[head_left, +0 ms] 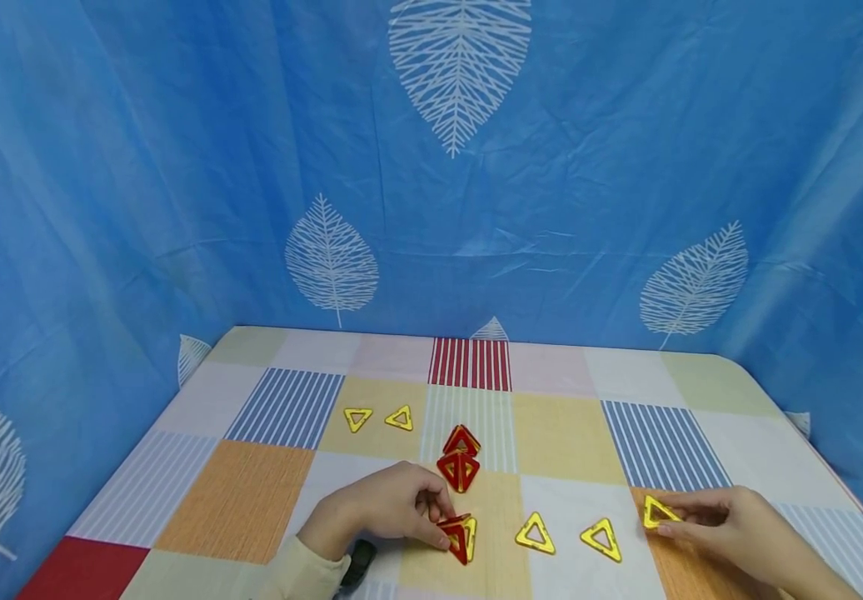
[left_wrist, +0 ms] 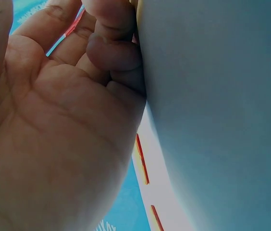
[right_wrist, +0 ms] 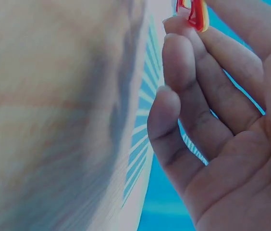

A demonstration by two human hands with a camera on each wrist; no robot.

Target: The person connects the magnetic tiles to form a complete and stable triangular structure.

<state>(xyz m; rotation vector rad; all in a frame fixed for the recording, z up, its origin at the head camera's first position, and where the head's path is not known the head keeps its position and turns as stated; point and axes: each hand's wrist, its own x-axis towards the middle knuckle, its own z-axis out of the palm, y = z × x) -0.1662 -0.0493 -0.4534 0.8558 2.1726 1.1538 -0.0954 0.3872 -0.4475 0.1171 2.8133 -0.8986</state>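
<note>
In the head view my left hand (head_left: pixel 394 507) pinches a small upright cluster of red triangle tiles (head_left: pixel 457 542) between thumb and fingers. A yellow triangle tile (head_left: pixel 471 540) stands against its right side. Far to the right, my right hand (head_left: pixel 735 529) grips another yellow triangle tile (head_left: pixel 650 512) by fingers and thumb just over the orange patch. The right wrist view shows a red and yellow edge of the held piece (right_wrist: pixel 199 14) at the fingertips. My left palm (left_wrist: pixel 54 120) fills much of the left wrist view, with what it holds mostly hidden.
Two yellow triangle tiles (head_left: pixel 535 533) lie between my hands. Beyond the left hand stands a red triangle-tile build (head_left: pixel 459 458). Farther back left are two more yellow tiles (head_left: pixel 357 418). A patchwork cloth (head_left: pixel 251 492) covers the table, with blue curtains (head_left: pixel 551 208) around it.
</note>
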